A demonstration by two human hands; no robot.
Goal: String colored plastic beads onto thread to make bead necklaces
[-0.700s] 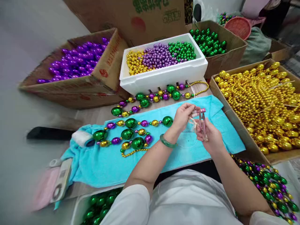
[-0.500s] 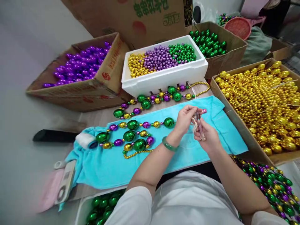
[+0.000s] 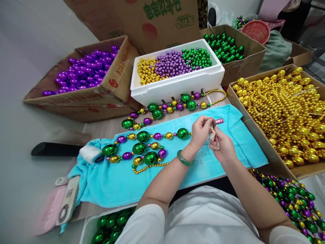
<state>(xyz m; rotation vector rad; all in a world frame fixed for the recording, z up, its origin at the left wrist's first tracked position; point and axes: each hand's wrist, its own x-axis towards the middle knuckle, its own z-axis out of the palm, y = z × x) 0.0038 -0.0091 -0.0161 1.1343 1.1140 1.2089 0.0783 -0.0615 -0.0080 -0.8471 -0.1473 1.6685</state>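
Note:
My left hand [image 3: 200, 130] and my right hand [image 3: 221, 147] meet above a turquoise towel [image 3: 122, 181]. The left hand's fingers pinch a pale string [image 3: 212, 134] at the end of a bead necklace [image 3: 142, 147] of large green, purple and gold beads that lies on the towel. The right hand is closed around small pink-handled scissors [image 3: 217, 127], their tip at the string. A green bangle [image 3: 184, 159] sits on the left wrist.
A second bead necklace [image 3: 167, 106] lies behind the towel. A white foam box [image 3: 177, 83] holds small gold, purple and green beads. Cardboard boxes hold purple beads [image 3: 81, 73], green beads [image 3: 224, 45] and gold beads [image 3: 284, 108]. Finished strands [image 3: 291, 200] pile at right. A tape roll [image 3: 90, 154] rests left.
The scissors have drawn in closer between the two hands and the string is now bunched at their tip. The view has shifted slightly; the necklace on the towel lies as before.

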